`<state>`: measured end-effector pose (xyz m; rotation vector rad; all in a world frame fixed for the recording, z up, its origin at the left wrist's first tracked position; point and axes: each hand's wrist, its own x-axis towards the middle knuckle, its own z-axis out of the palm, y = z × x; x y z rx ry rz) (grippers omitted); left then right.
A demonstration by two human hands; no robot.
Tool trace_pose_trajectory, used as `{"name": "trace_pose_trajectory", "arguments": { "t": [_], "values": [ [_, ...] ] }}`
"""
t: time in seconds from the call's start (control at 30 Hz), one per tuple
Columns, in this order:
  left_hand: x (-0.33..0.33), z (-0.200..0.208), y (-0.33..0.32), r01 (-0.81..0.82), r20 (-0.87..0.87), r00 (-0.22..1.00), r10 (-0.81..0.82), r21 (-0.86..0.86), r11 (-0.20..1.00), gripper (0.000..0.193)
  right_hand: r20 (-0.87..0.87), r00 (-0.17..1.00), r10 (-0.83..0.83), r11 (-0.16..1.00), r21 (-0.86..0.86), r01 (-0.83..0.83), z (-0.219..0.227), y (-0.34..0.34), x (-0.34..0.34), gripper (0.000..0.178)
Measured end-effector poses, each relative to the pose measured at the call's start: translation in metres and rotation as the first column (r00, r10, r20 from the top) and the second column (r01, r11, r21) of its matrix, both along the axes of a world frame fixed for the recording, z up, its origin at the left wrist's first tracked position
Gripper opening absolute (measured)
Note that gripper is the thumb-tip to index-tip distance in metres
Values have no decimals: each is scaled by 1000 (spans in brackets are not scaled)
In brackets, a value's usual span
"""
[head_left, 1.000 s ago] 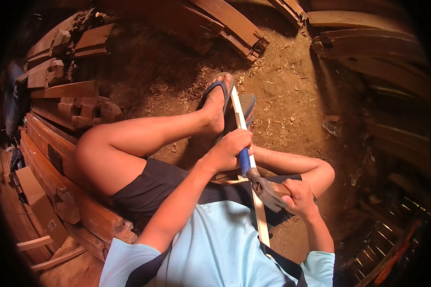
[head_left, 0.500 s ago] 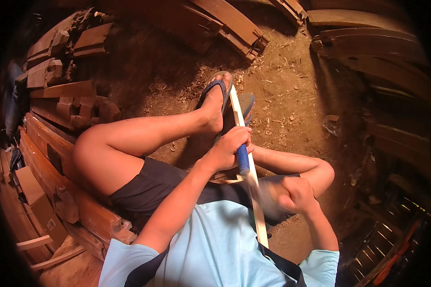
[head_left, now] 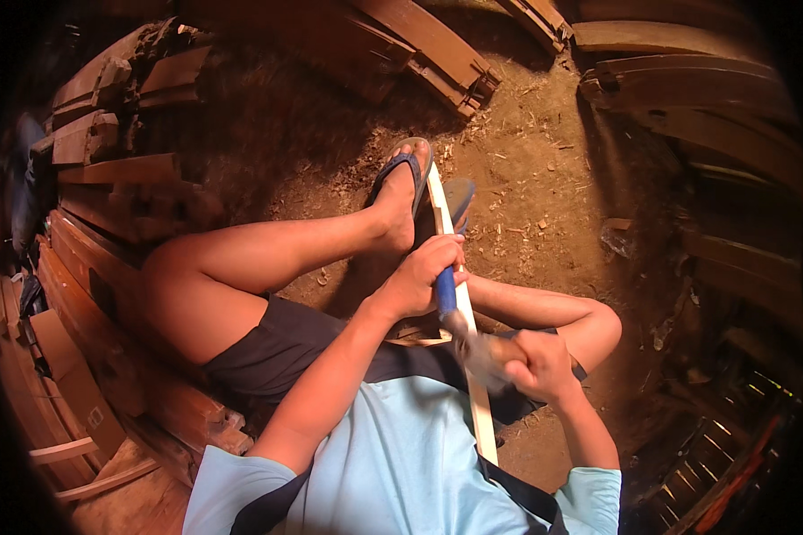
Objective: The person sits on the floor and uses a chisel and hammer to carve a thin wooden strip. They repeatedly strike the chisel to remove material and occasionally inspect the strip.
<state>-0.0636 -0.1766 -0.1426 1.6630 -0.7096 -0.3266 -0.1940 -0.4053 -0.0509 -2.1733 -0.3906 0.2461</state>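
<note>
My left hand (head_left: 422, 278) is wrapped round a chisel with a blue handle (head_left: 445, 292), holding it along a long pale wooden strip (head_left: 480, 401). The chisel's blade end is mostly hidden beyond my fingers. My right hand (head_left: 544, 364) grips a hammer (head_left: 489, 358), whose head is smeared by motion right by the butt of the chisel handle; I cannot tell whether they touch. The strip runs from beside my sandalled foot (head_left: 400, 187), between my bent legs, down to my blue shirt.
Shavings and chips lie on the dirt floor (head_left: 526, 214). Thick timber beams (head_left: 125, 303) are stacked close on my left, with a cardboard piece (head_left: 80, 383) among them. More boards (head_left: 687, 89) lie at the far right, and others (head_left: 437, 53) stick out ahead.
My right hand and the hammer have shifted slightly left, toward the chisel butt. The chisel handle has tipped a little left; my left hand stays closed on it.
</note>
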Motion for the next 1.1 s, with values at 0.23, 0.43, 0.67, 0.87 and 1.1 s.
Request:
{"name": "trace_pose_trajectory", "arguments": {
  "t": [0.23, 0.43, 0.67, 0.87, 1.1],
  "values": [
    [-1, 0, -3, -8, 82, 997, 3, 55, 998, 20, -25, 997, 73, 992, -101, -75, 4, -6, -2, 61],
    [4, -1, -5, -35, 113, 993, 25, 85, 996, 20, 29, 997, 77, 995, -58, -75, 14, -3, 0, 57],
    [-4, 23, 5, -49, 14, 999, 48, 42, 998, 17, 130, 988, -84, 996, 42, 79, 10, -18, -6, 65],
    [-4, 29, -4, 121, 61, 991, -117, -60, 991, 15, 25, 967, -253, 963, 99, 250, 13, -2, -7, 66],
    [-6, 27, -6, 102, 143, 983, -111, 69, 992, 16, 48, 982, -183, 982, 49, 181, 3, 10, -13, 59]
  ]
}}
